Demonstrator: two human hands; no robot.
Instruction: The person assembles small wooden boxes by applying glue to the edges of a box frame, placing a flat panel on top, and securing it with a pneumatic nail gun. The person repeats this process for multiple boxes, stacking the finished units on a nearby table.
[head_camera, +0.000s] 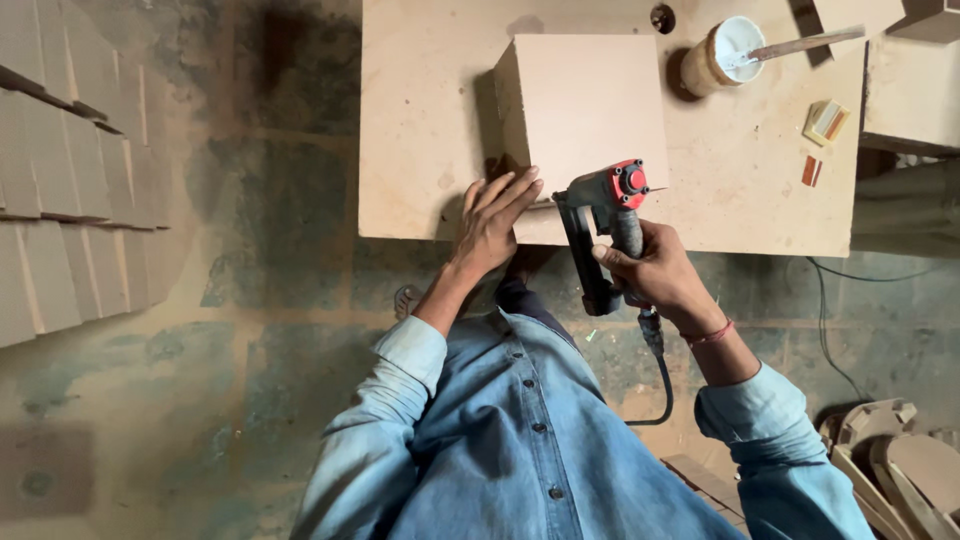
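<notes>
Red-capped grey nail gun (605, 215), plain fibreboard box (585, 110)

A pale fibreboard box (585, 115), plain and cube-like, stands upright on the worktop (420, 120) near its front edge, its flat top face smooth and bare. Pressed against its near lower edge is a grey nail gun (600, 225) with a red cap, its long black magazine angled downward and a dark hose trailing from the handle.
</notes>
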